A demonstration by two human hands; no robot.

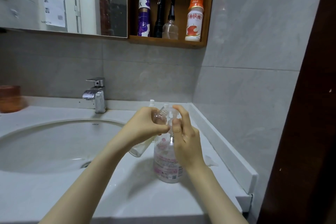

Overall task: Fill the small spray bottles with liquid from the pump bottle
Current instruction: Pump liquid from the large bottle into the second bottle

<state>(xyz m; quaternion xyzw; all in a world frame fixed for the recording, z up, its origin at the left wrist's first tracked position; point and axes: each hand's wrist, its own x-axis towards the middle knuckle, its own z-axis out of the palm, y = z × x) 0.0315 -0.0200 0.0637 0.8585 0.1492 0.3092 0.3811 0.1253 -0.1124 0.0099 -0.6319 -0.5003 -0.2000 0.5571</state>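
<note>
Your left hand [145, 126] grip clamps the spray bottle [160, 116], open neck tilted toward the right grip. Right hand [185, 140] grip pinches the pump bottle [166, 163] head; the bottle stands on the counter [145, 196] below both grips. Basin [63, 121] rim is left of them, raised counter lip [227, 151] close right.

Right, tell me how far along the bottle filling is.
Done: the small spray bottle has its cap off, threaded neck bare. In hand: the left hand holds it tilted at the spout while the right hand grips the head of the pump bottle. Left: its fill level is unreadable; a white-capped bottle behind stands untouched.
</note>
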